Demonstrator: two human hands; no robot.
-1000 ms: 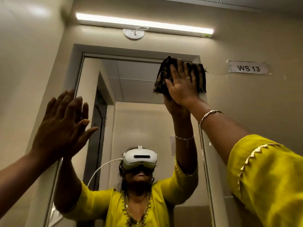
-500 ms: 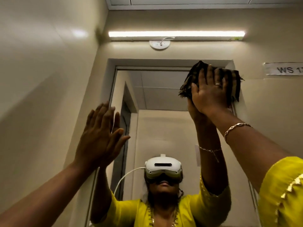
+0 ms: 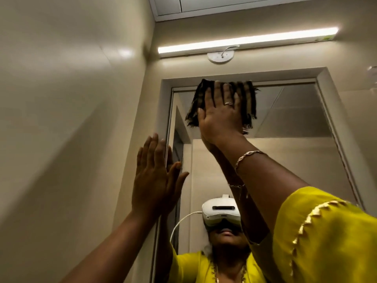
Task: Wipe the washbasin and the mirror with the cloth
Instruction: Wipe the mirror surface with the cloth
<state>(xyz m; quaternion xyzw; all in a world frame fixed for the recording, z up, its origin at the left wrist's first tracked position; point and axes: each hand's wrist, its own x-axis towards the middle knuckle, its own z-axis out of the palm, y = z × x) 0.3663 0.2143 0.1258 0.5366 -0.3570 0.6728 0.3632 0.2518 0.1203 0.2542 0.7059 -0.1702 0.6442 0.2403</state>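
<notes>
Pressing the cloth [image 3: 247, 99] to the mirror's [image 3: 285, 160] top edge, my right hand [image 3: 220, 117] straight-fingered, left hand [image 3: 155, 180] flat too; the glass lies below.

1 head view, tilted upward, close to the mirror [image 3: 295, 160].

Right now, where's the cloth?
In the head view, the cloth is pressed flat against the mirror near its top edge, under the right hand, below the tube light.

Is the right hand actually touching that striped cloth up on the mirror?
Touching. The head view shows the right hand spread flat on the cloth, pressing it against the mirror.
</notes>
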